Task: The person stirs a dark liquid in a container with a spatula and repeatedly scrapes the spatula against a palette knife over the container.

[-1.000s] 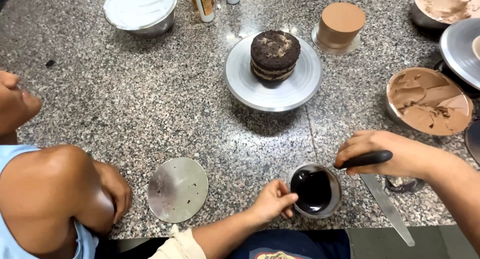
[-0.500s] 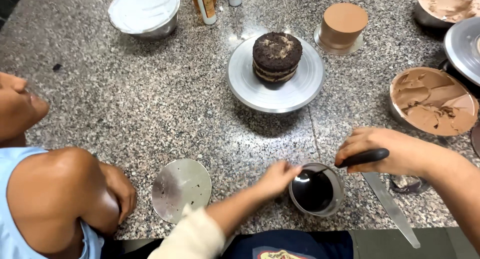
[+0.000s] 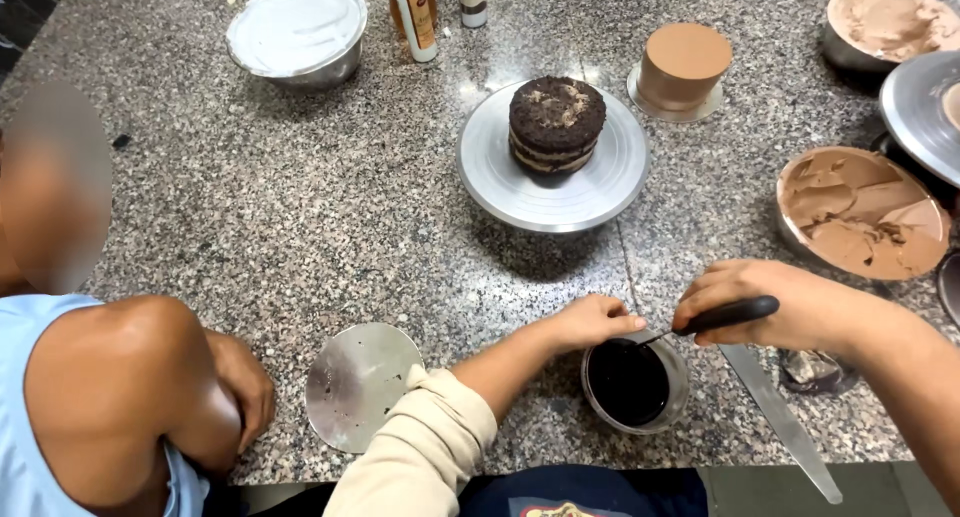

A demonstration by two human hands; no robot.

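My left hand (image 3: 590, 322) rests on the rim of a small round container (image 3: 636, 385) filled with dark chocolate sauce, steadying it near the table's front edge. My right hand (image 3: 775, 305) grips the black handle of a utensil (image 3: 722, 316) whose metal tip dips into the sauce. A small layered chocolate cake (image 3: 556, 124) stands on a round metal turntable (image 3: 510, 182) further back, apart from both hands.
A long knife (image 3: 782, 425) lies right of the container. A bowl of brown cream (image 3: 860, 212) is at right, a frosted brown cake (image 3: 685, 67) behind, a bowl of white cream (image 3: 296, 32) at back left. A round metal disc (image 3: 357, 382) lies front left. Another person's arm (image 3: 150, 397) leans there.
My left hand has slid from the near side of the container up to its far left rim. The right hand and utensil stay over the sauce.
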